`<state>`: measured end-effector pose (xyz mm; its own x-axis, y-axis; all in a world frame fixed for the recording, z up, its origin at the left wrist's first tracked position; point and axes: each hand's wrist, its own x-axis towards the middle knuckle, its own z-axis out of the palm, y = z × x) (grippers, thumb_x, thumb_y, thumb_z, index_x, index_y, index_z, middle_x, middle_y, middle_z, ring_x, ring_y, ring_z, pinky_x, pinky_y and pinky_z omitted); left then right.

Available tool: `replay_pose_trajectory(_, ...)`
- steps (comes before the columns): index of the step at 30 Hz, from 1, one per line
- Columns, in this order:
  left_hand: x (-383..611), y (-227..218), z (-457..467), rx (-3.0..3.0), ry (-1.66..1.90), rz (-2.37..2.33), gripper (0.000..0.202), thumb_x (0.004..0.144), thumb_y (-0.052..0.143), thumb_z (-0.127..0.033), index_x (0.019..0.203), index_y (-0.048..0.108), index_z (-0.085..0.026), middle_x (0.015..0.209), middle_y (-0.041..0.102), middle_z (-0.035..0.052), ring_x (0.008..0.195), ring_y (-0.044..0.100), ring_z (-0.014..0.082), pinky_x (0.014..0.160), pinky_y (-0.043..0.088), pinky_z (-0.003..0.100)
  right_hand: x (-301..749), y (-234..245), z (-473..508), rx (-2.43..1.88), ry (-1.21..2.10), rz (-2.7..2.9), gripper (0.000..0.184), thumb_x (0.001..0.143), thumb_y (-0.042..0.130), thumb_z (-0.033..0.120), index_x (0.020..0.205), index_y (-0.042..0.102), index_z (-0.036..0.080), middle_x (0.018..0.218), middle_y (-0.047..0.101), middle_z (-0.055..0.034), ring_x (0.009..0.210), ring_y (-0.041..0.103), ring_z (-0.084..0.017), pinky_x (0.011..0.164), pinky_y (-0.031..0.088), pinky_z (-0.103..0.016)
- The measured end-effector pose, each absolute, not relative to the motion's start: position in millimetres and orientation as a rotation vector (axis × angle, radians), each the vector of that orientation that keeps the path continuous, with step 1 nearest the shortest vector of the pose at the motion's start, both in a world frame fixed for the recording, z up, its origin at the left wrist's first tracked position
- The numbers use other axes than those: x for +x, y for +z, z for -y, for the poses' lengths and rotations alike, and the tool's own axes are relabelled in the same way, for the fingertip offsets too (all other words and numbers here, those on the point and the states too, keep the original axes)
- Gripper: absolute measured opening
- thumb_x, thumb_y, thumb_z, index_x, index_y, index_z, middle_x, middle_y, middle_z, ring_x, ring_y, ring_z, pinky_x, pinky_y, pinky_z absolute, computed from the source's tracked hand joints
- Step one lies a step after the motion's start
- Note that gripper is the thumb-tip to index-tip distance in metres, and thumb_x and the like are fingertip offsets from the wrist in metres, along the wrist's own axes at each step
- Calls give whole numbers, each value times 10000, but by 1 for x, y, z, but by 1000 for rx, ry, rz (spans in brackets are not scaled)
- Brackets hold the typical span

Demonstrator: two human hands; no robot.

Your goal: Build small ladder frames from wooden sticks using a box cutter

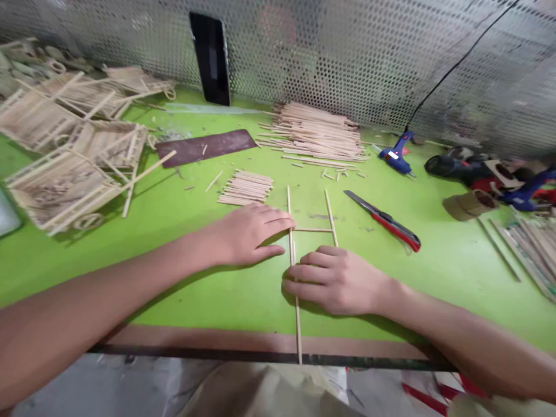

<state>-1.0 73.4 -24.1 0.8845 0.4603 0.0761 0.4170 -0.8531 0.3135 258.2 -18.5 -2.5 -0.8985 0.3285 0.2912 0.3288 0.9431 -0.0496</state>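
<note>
A thin wooden stick frame lies on the green tabletop (243,289), with a long left stick (298,324), a right stick (329,208) and a short crosspiece (313,230) between them. My left hand (243,234) lies open, fingers stretched out, their tips touching the left stick near the crosspiece. Lower down, my right hand (336,281) has its fingers curled over the same stick, and its thumb is hidden. Another stick end shows close beside the long one between my hands. The right stick's lower end disappears behind my right hand. The long stick reaches past the table's front edge.
Beyond my hands lie a small stack of short sticks (247,187) and a big pile of sticks (319,133). A red-black utility knife (386,223) and blue glue gun (396,153) are rightward. Wooden cart models (65,185) crowd the left; a phone (211,61) stands behind.
</note>
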Motion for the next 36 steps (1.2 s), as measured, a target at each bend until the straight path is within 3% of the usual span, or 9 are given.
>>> replay_pose_trajectory(6, -3, -25, -76, 2816, 246, -615, 504, 1126, 515, -472, 1495, 654, -158, 1503, 699, 158, 1379, 659, 324, 1216, 467, 524, 262, -5, 18, -481, 10, 2779, 250, 1131, 506, 183, 1020, 729, 175, 1040, 812, -43, 835, 680, -164, 711, 492, -331)
replay_pose_trajectory(12, -4, -28, -77, 2846, 322, -569, 495, 1137, 500, -460, 1464, 676, -133, 1457, 727, 170, 1338, 691, 334, 1170, 521, 539, 268, -4, 12, -562, 73, 2727, 272, 1125, 477, 161, 1050, 739, 162, 1008, 805, -71, 877, 712, -186, 761, 573, -318)
replay_pose_trajectory(23, -7, -28, -77, 2841, 411, -516, 409, 1135, 530, -397, 1412, 714, -159, 1408, 761, 142, 1311, 712, 298, 1168, 525, 495, 261, -9, 14, -652, 206, 2632, 210, 1088, 553, 182, 1173, 739, 133, 1115, 806, -101, 954, 764, -219, 835, 645, -349)
replay_pose_trajectory(36, -5, -28, -80, 2814, 442, -520, 391, 1122, 570, -424, 1355, 743, -162, 1366, 780, 137, 1272, 729, 294, 1131, 551, 487, 263, -11, 10, -548, 288, 2642, 339, 1064, 539, 199, 1336, 723, 114, 1340, 796, -108, 1288, 741, -243, 1134, 607, -380)
